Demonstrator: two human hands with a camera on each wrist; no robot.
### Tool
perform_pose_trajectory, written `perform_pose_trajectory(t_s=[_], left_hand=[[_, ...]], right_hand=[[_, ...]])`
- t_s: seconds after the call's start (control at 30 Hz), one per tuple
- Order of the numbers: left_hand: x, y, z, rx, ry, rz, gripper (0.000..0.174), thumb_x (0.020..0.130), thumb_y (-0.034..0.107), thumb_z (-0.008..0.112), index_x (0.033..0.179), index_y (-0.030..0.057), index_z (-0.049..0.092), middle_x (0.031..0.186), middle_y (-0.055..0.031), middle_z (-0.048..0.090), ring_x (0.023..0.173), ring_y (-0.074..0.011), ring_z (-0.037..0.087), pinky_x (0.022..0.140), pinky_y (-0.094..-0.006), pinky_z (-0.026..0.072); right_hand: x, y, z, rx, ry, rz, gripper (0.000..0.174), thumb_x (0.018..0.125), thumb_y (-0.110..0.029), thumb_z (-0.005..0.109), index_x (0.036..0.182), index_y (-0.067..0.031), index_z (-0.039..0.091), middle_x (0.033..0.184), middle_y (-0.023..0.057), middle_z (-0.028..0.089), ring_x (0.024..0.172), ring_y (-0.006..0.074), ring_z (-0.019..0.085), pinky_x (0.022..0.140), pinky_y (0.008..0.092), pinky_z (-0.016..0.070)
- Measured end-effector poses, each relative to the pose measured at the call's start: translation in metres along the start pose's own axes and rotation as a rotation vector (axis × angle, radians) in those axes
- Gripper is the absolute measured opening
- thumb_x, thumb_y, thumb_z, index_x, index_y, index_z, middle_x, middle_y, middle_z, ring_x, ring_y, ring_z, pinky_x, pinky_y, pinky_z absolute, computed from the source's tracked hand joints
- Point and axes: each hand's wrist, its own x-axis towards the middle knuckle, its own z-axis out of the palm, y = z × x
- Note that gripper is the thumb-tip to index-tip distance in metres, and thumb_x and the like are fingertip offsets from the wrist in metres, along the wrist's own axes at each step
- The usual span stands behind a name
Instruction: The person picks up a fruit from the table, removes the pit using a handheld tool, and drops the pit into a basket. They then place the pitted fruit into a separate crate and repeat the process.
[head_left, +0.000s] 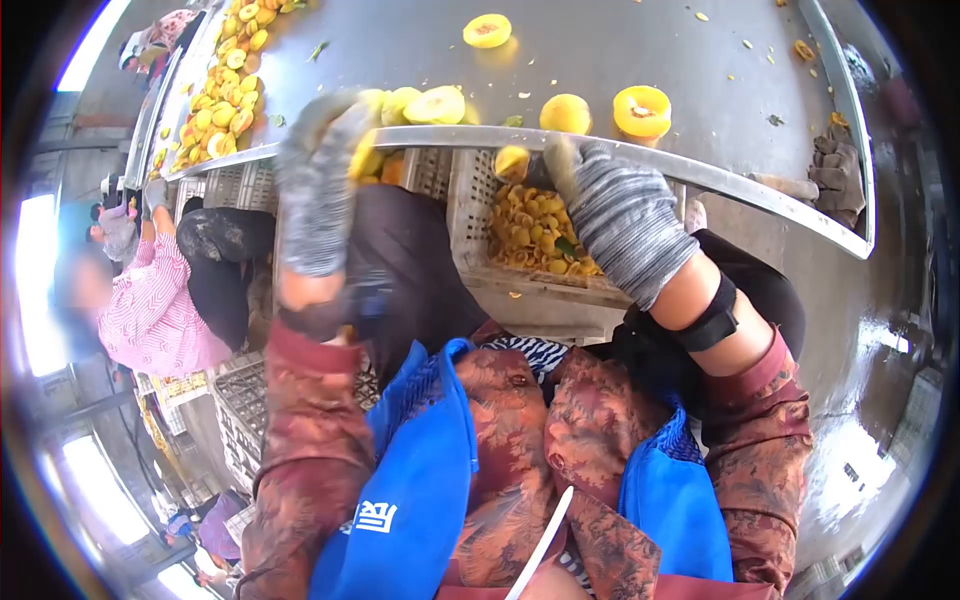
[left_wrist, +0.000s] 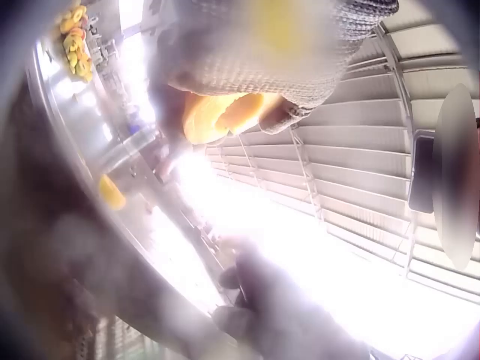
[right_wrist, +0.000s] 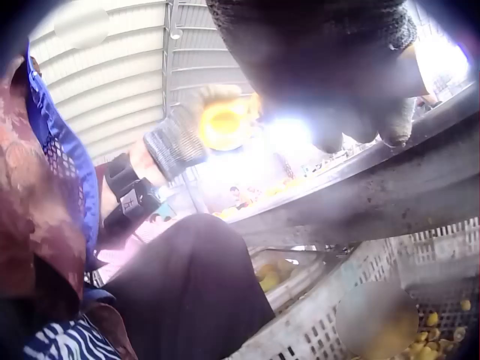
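Over the desk's near edge, left hand curls fingers round a cut fruit; second yellow fruit lies just beyond right hand, whose grip I can't tell.

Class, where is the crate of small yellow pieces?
In the head view, the crate sits near centre, below the edge of the metal table, mostly left of the right hand.

Worn here are streaked grey gloves, rust-red patterned sleeves and a white-marked blue vest.
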Motion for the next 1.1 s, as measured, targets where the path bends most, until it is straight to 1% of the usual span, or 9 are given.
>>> perform_pose_trajectory(t_s=[0.1, 0.17, 0.2, 0.33, 0.63, 0.7, 0.77, 0.9, 1.1], left_hand=[[-0.001, -0.050, -0.062, 0.769, -0.242, -0.274, 0.023, 0.079, 0.021, 0.066, 0.095, 0.0042, 0.062, 0.087, -0.0134, 0.060, 0.081, -0.0285, 0.057, 0.074, -0.0342, 0.0469], [0.012, -0.030, -0.049, 0.663, -0.226, 0.066, 0.028, 0.078, 0.024, 0.067, 0.096, 0.0038, 0.061, 0.090, -0.0121, 0.060, 0.084, -0.0251, 0.057, 0.075, -0.0333, 0.0466], [0.017, -0.009, -0.023, 0.200, -0.177, -0.244, 0.029, 0.077, 0.023, 0.067, 0.098, 0.0031, 0.061, 0.095, -0.0110, 0.061, 0.086, -0.0203, 0.057, 0.076, -0.0318, 0.0462], [0.043, 0.001, 0.064, 0.111, -0.562, 0.045, 0.041, 0.078, 0.019, 0.067, 0.115, 0.0051, 0.055, 0.103, -0.0088, 0.059, 0.087, -0.0161, 0.056, 0.079, -0.0287, 0.0464], [0.070, 0.004, 0.151, 0.355, -1.042, -0.135, 0.042, 0.073, 0.027, 0.065, 0.105, 0.0026, 0.057, 0.096, -0.0178, 0.060, 0.087, -0.0289, 0.060, 0.078, -0.0344, 0.0469], [0.068, -0.009, 0.142, 0.220, -0.928, -0.145, 0.037, 0.075, 0.022, 0.063, 0.105, 0.0012, 0.057, 0.091, -0.0153, 0.061, 0.084, -0.0257, 0.061, 0.074, -0.0331, 0.0487], [0.069, -0.013, 0.128, -0.611, -0.655, -0.669, 0.034, 0.077, 0.017, 0.059, 0.106, -0.0002, 0.057, 0.091, -0.0151, 0.059, 0.084, -0.0235, 0.060, 0.070, -0.0308, 0.0511], [0.061, -0.003, 0.099, -1.307, -0.622, -0.742, 0.044, 0.082, 0.025, 0.059, 0.117, -0.0005, 0.049, 0.099, -0.0205, 0.058, 0.086, -0.0249, 0.059, 0.069, -0.0308, 0.0535], [0.028, 0.029, 0.097, -1.240, -0.250, -0.771, 0.052, 0.093, 0.042, 0.032, 0.114, -0.0019, 0.050, 0.098, -0.0214, 0.059, 0.084, -0.0257, 0.058, 0.075, -0.0340, 0.0479]], right_hand=[[-0.009, 0.002, -0.016, -0.057, -0.220, 0.098, 0.014, 0.087, -0.014, 0.046, 0.097, -0.0048, 0.051, 0.084, 0.0146, 0.059, 0.076, 0.0298, 0.062, 0.057, 0.0402, 0.0498], [-0.022, 0.003, -0.020, -0.156, -0.058, 0.045, 0.011, 0.085, -0.014, 0.047, 0.091, -0.0076, 0.054, 0.075, 0.0130, 0.061, 0.070, 0.0286, 0.064, 0.053, 0.0404, 0.0492], [-0.023, 0.001, -0.024, -0.179, -0.106, 0.076, 0.010, 0.084, -0.013, 0.047, 0.091, -0.0083, 0.053, 0.077, 0.0130, 0.060, 0.070, 0.0276, 0.064, 0.053, 0.0402, 0.0490], [-0.027, -0.002, -0.028, -0.139, -0.119, 0.021, 0.010, 0.083, -0.013, 0.048, 0.091, -0.0082, 0.051, 0.081, 0.0128, 0.058, 0.069, 0.0264, 0.063, 0.053, 0.0407, 0.0484], [-0.027, 0.009, -0.029, 0.142, -0.133, 0.032, 0.027, 0.079, -0.019, 0.062, 0.097, -0.0062, 0.045, 0.076, 0.0130, 0.057, 0.068, 0.0311, 0.060, 0.057, 0.0394, 0.0471], [-0.024, 0.012, -0.030, 0.380, -0.020, 0.049, 0.030, 0.080, -0.019, 0.064, 0.100, -0.0052, 0.046, 0.082, 0.0133, 0.060, 0.073, 0.0302, 0.061, 0.061, 0.0373, 0.0479], [-0.023, 0.011, -0.041, 0.414, 0.036, 0.077, 0.034, 0.080, -0.020, 0.065, 0.104, -0.0039, 0.047, 0.085, 0.0124, 0.063, 0.076, 0.0294, 0.062, 0.063, 0.0362, 0.0477], [-0.019, 0.008, -0.041, 0.463, 0.165, 0.137, 0.039, 0.079, -0.023, 0.067, 0.106, -0.0031, 0.047, 0.081, 0.0137, 0.060, 0.075, 0.0319, 0.061, 0.063, 0.0366, 0.0467], [-0.012, 0.001, -0.027, 0.558, 0.183, 0.039, 0.041, 0.078, -0.024, 0.069, 0.103, -0.0019, 0.045, 0.075, 0.0185, 0.057, 0.070, 0.0346, 0.059, 0.058, 0.0367, 0.0459]])
